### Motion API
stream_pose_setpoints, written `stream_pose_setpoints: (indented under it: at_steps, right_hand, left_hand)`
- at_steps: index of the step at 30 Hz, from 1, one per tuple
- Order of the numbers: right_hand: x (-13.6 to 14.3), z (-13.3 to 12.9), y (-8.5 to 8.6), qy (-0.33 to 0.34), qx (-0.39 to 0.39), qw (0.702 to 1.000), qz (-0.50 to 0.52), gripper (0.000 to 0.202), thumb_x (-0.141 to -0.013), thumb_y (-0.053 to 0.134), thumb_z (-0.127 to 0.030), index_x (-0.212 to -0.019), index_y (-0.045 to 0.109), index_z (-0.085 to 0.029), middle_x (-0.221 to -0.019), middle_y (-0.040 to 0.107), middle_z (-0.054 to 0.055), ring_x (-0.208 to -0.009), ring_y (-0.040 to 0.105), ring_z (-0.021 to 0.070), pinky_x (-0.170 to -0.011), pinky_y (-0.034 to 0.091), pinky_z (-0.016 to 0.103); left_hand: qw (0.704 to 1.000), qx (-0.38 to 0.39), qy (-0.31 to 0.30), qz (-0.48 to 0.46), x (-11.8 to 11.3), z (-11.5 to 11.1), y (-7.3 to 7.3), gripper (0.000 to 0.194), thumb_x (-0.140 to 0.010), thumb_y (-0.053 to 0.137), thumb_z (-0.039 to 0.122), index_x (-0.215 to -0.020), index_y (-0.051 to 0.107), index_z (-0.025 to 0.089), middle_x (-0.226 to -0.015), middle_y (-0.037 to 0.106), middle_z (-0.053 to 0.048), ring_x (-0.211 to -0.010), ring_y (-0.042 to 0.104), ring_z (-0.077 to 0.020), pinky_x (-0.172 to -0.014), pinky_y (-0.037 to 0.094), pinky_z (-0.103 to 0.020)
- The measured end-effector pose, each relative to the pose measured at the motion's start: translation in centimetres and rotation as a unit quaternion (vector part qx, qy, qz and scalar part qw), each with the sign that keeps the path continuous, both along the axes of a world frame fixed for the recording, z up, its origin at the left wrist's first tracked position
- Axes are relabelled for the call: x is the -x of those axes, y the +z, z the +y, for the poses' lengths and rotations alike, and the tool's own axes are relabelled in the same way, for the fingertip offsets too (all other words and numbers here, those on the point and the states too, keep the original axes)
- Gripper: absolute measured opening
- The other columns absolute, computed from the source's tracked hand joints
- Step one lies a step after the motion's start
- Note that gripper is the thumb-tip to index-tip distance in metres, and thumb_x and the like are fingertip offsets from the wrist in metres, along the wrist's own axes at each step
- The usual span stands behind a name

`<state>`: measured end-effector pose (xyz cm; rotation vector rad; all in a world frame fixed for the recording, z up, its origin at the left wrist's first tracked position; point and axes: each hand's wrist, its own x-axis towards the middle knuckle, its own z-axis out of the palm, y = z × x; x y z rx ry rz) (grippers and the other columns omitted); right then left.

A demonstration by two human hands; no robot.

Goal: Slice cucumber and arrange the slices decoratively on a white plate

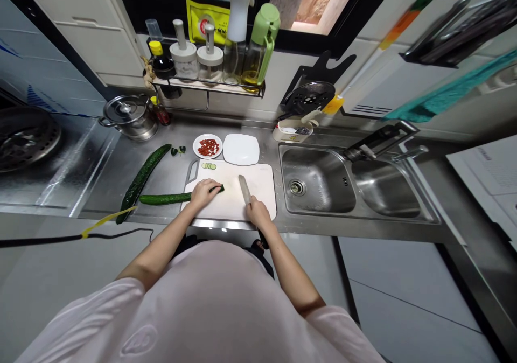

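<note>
The left hand [204, 194] has its grip clamped on a cucumber [165, 198] lying partly across the board [232, 207]; the right hand [258, 212] is wrapped around a knife [244, 189], blade over the board. Slices [209, 166] lie near the board's far edge.

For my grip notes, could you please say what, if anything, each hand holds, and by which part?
The right hand holds the knife by its handle; the left hand holds the cucumber reaching onto the cutting board, near its knife-side end.
</note>
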<state>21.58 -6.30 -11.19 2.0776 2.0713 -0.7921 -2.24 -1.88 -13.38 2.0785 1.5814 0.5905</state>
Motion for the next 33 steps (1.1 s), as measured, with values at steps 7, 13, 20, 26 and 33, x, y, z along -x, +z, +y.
stream_pose_setpoints:
  at_steps: [7, 13, 20, 26, 33]
  right_hand:
    - [3.5, 1.0, 2.0, 0.055, -0.013, 0.998, 0.026, 0.024, -0.093, 0.036, -0.02, -0.112, 0.048, -0.013, -0.095, 0.066, 0.012, -0.089, 0.062, 0.0215, -0.07, 0.039, 0.026]
    - [4.7, 1.3, 2.4, 0.076, -0.015, 0.996, 0.036, 0.024, -0.093, 0.037, -0.019, -0.114, 0.046, -0.013, -0.096, 0.066, 0.012, -0.087, 0.063, 0.0222, -0.069, 0.04, 0.027]
    - [5.3, 1.5, 2.4, 0.084, -0.01, 0.996, 0.036, 0.025, -0.092, 0.037, -0.018, -0.115, 0.046, -0.013, -0.095, 0.066, 0.012, -0.086, 0.063, 0.0222, -0.069, 0.041, 0.027]
    - [5.7, 1.5, 2.6, 0.087, -0.012, 0.995, 0.036, 0.023, -0.091, 0.038, -0.017, -0.113, 0.045, -0.014, -0.095, 0.066, 0.012, -0.087, 0.063, 0.0228, -0.068, 0.041, 0.028]
    - [6.0, 1.5, 2.6, 0.085, -0.005, 0.996, 0.029, 0.023, -0.092, 0.037, -0.017, -0.113, 0.044, -0.014, -0.096, 0.066, 0.013, -0.088, 0.063, 0.0232, -0.07, 0.043, 0.029]
  left_hand:
    - [0.997, -0.067, -0.027, 0.015, 0.1, -0.2, -1.0, 0.028, -0.092, 0.047, 0.037, -0.104, 0.071, 0.027, -0.1, 0.066, -0.004, -0.096, 0.057, -0.0178, -0.088, 0.044, -0.031]
    - [0.995, -0.094, -0.032, 0.026, 0.1, -0.1, -1.3, 0.028, -0.093, 0.046, 0.036, -0.103, 0.071, 0.027, -0.098, 0.066, -0.004, -0.093, 0.057, -0.0183, -0.084, 0.045, -0.032]
    - [0.995, -0.094, -0.03, 0.032, 0.0, -0.2, -1.3, 0.028, -0.093, 0.046, 0.036, -0.104, 0.07, 0.027, -0.097, 0.065, -0.005, -0.093, 0.056, -0.0184, -0.083, 0.045, -0.032]
    - [0.994, -0.099, -0.029, 0.032, 0.0, -0.3, -1.2, 0.029, -0.093, 0.046, 0.036, -0.105, 0.07, 0.026, -0.098, 0.065, -0.005, -0.094, 0.056, -0.0185, -0.082, 0.045, -0.032]
    - [0.994, -0.094, -0.027, 0.039, -0.1, -0.3, -1.1, 0.03, -0.093, 0.045, 0.037, -0.105, 0.07, 0.026, -0.098, 0.065, -0.005, -0.094, 0.056, -0.019, -0.082, 0.045, -0.032]
